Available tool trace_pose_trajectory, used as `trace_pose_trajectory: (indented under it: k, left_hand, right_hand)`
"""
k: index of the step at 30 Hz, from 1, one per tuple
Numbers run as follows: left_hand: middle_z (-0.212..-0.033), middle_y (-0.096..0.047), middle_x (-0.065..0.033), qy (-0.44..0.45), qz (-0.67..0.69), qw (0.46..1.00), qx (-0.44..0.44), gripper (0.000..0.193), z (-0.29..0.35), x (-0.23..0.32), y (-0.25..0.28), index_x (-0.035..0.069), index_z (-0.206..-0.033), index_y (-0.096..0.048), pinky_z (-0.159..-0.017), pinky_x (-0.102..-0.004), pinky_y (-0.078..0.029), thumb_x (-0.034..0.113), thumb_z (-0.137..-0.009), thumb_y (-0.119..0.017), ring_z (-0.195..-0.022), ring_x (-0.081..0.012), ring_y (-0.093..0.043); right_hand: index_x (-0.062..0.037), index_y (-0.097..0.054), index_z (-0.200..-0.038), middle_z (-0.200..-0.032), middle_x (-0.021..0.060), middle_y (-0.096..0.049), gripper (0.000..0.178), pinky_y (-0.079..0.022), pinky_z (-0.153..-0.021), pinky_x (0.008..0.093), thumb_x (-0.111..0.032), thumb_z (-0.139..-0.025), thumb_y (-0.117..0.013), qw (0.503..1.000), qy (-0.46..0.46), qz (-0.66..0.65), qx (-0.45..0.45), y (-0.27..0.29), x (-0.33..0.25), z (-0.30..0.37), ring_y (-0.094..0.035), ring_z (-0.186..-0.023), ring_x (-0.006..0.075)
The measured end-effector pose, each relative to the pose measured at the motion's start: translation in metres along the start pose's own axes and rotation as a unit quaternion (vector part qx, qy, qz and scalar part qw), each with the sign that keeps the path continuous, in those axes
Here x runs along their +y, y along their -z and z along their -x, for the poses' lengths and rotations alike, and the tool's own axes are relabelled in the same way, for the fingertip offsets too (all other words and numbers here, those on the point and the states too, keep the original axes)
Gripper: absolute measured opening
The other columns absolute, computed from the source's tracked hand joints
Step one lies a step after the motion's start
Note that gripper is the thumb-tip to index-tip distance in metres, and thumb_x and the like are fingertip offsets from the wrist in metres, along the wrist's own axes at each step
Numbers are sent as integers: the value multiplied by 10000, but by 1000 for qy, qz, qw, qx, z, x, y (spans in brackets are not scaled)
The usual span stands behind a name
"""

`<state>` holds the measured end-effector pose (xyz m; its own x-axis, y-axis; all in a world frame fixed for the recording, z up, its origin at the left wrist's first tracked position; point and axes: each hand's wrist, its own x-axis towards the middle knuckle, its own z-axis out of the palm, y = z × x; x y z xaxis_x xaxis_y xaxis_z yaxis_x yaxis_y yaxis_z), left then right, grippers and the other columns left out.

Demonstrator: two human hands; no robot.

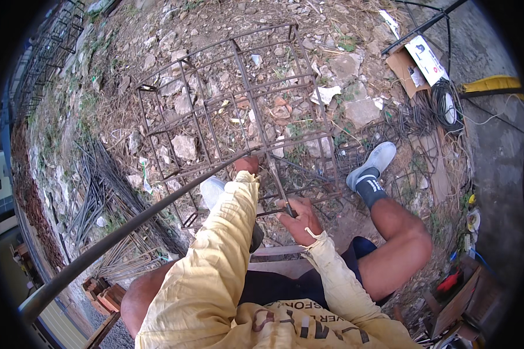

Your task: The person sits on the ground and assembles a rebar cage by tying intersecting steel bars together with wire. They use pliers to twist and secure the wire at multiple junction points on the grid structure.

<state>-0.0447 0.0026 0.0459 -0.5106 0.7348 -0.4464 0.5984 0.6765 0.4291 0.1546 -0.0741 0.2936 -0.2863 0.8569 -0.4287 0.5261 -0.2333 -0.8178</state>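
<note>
A rebar cage [251, 93] of rusty rods lies on the rubble in front of me. A long dark steel bar [140, 222] slants from the lower left to the cage's middle. My left hand [246, 164] is closed right against the bar's far end, where it meets the cage rods; its fingers are mostly hidden. My right hand [301, 222] grips the lower end of a slim metal tool that resembles pincers [280, 181]. The tool's upper end reaches the crossing beside my left hand, and its jaws cannot be made out.
Loose rods [110, 198] are heaped at left, near some bricks [105, 295]. At right are a coil of black cable [446, 106], a cardboard box [406, 72] and a wooden box [457, 299]. My shod feet [374, 163] stand beside and among the cage rods; stones [362, 113] cover the ground.
</note>
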Motion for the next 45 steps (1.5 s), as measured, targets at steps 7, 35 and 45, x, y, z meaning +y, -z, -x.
trace_pose_trajectory:
  k: [7,35,45]
  left_hand:
    - [-651,-584,-76,124,290,938,-142,287,-11,-39,11,23,-797,-605,-573,-359,-460,299,-871,-574,-553,-247,-543]
    - [-823,-620,-125,192,427,867,-171,221,38,-85,56,26,-992,-629,-672,-405,-493,192,-897,-519,-690,-246,-584]
    - [-703,-405,13,256,563,727,-299,327,70,-28,133,24,-1270,-469,-623,-356,-489,75,-966,-360,-528,-77,-401]
  right_hand:
    - [-8,-642,-1020,-851,123,-655,323,-506,-679,339,-239,-795,-623,956,-195,-172,-134,-46,0,-38,-641,-781,226]
    - [-73,-597,-1158,-930,153,-639,453,-463,-761,347,-314,-775,-622,961,-172,-87,-199,-7,-16,24,-612,-836,231]
    - [-98,-599,-1191,-872,80,-642,453,-469,-595,304,-211,-753,-625,944,-153,-48,-287,2,50,75,-590,-663,150]
